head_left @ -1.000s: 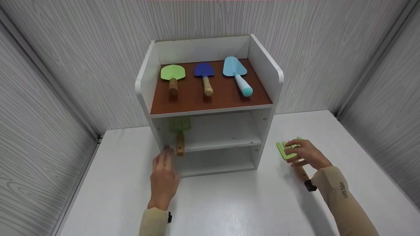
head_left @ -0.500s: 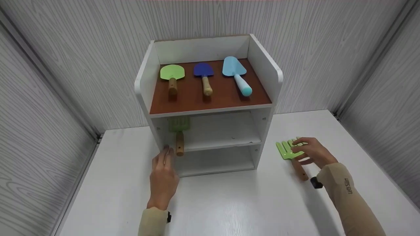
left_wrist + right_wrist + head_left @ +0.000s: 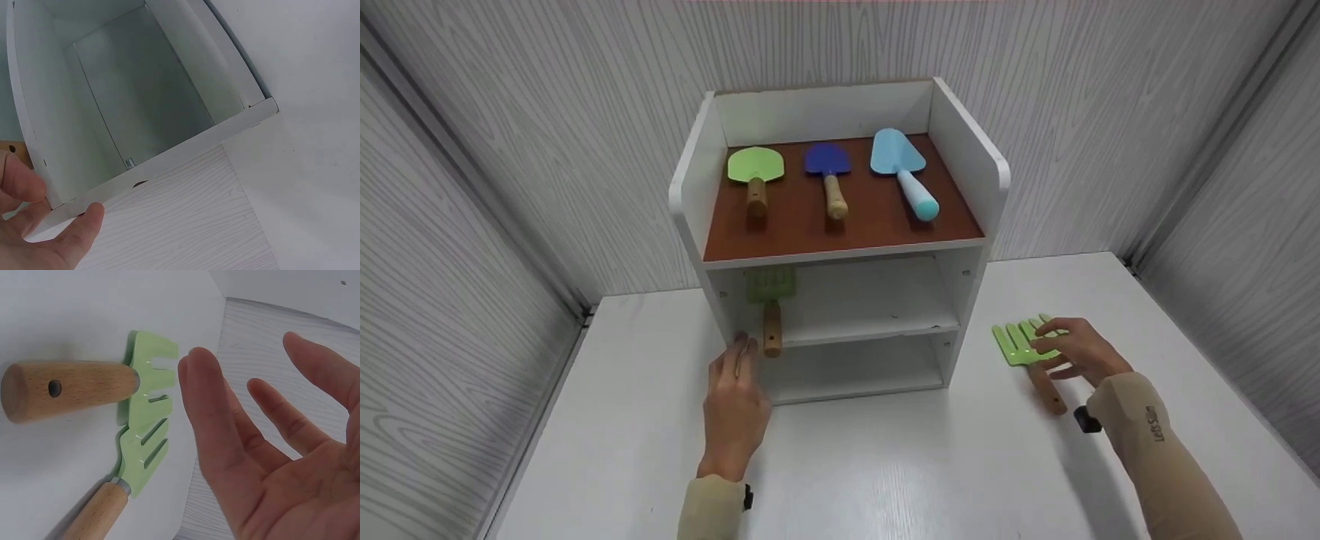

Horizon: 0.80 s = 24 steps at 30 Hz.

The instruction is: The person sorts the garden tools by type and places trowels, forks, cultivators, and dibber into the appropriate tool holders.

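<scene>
My left hand (image 3: 735,409) holds the front edge of the white shelf unit's (image 3: 877,296) left side panel. In the left wrist view, its thumb and a finger lie on opposite faces of that board (image 3: 169,160). Just right of this hand, a green slotted turner (image 3: 772,330) with a wooden handle lies on the middle shelf, handle sticking out. My right hand (image 3: 1080,349) hovers with loosely bent fingers, holding nothing, over a green hand fork (image 3: 1020,352) on the table. Beside the fork, the right wrist view shows a second green slotted tool (image 3: 143,450), largely hidden by the hand in the head view.
On the unit's brown top lie a light green shovel (image 3: 756,165), a dark blue shovel (image 3: 826,160) and a light blue scoop (image 3: 896,152), handles toward me. Raised white sides (image 3: 971,150) border that top. Grey wood-patterned walls (image 3: 840,41) enclose the white table (image 3: 870,465).
My right hand has shifted a little to the right, uncovering more of the fork's head and handle. The left hand has stayed at the side panel.
</scene>
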Each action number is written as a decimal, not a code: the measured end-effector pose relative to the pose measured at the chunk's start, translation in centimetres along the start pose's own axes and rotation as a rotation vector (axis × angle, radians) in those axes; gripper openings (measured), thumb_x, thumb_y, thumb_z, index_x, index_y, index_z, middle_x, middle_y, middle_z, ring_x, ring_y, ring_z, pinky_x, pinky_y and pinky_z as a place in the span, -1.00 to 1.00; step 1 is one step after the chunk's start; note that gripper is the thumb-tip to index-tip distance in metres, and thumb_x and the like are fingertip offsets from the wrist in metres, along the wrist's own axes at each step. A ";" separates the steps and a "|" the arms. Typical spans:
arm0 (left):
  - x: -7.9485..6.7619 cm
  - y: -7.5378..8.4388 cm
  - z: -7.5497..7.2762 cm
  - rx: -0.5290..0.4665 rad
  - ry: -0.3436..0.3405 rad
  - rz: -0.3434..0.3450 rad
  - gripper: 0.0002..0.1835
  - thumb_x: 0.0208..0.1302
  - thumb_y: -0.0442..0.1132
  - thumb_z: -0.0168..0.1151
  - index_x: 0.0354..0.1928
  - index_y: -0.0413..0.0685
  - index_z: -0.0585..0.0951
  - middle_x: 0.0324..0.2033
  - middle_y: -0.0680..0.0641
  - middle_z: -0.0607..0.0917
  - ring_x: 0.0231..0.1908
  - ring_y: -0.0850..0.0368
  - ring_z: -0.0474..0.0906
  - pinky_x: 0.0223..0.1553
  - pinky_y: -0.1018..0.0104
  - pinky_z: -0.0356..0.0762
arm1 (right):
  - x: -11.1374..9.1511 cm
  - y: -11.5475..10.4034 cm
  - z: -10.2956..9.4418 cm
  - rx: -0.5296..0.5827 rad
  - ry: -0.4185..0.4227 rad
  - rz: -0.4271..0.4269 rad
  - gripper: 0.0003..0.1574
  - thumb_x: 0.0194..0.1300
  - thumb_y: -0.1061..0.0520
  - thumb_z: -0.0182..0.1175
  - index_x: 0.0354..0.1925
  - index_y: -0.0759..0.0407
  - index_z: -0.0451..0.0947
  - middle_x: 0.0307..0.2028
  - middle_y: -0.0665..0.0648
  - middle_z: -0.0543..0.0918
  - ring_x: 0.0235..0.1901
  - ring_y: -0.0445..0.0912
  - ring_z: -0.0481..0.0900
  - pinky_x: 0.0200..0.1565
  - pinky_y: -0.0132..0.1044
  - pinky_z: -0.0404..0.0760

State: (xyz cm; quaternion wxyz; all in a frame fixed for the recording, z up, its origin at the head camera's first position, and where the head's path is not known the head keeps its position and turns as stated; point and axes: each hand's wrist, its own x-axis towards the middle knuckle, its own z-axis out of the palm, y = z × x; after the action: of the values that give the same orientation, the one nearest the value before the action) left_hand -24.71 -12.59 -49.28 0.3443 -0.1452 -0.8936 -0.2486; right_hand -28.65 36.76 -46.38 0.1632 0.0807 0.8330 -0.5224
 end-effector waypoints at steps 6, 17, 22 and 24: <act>0.0 -0.1 0.1 0.004 0.011 0.015 -0.40 0.02 -0.76 0.20 0.20 -0.47 0.52 0.21 -0.37 0.52 0.10 -0.38 0.49 -0.10 -0.06 0.69 | 0.0 0.6 -0.1 -0.018 0.009 0.009 -0.32 0.48 0.08 0.16 0.32 0.51 0.24 0.09 0.43 0.53 -0.13 0.08 0.69 -0.08 -0.06 0.70; -0.1 -0.4 0.5 -0.004 0.070 0.065 -0.47 0.08 -0.77 0.12 0.16 -0.49 0.53 0.16 -0.40 0.54 0.05 -0.42 0.50 -0.18 -0.09 0.70 | 0.0 1.5 -0.5 -0.018 0.022 0.053 -0.30 0.46 0.09 0.18 0.34 0.49 0.21 0.11 0.45 0.49 -0.18 0.04 0.62 -0.14 -0.11 0.69; -0.1 -0.4 0.4 -0.010 0.066 0.061 -0.46 0.07 -0.77 0.14 0.16 -0.48 0.53 0.16 -0.39 0.54 0.05 -0.41 0.50 -0.15 -0.10 0.69 | 0.2 1.9 -0.5 -0.061 0.032 0.071 -0.29 0.45 0.10 0.17 0.33 0.52 0.22 0.10 0.46 0.51 -0.17 0.04 0.61 -0.14 -0.12 0.68; -0.1 -0.3 0.4 -0.008 0.065 0.061 -0.46 0.07 -0.77 0.14 0.16 -0.48 0.53 0.15 -0.39 0.54 0.05 -0.41 0.50 -0.15 -0.10 0.69 | 0.3 2.0 -0.5 -0.075 0.034 0.078 -0.29 0.44 0.10 0.17 0.33 0.53 0.21 0.09 0.46 0.52 -0.16 0.07 0.61 -0.13 -0.10 0.69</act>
State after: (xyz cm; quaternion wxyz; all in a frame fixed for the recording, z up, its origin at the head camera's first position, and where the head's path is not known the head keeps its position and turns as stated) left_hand -25.03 -12.67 -49.68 0.3800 -0.1659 -0.8761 -0.2461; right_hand -28.38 38.07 -47.97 0.1722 0.1160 0.8508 -0.4827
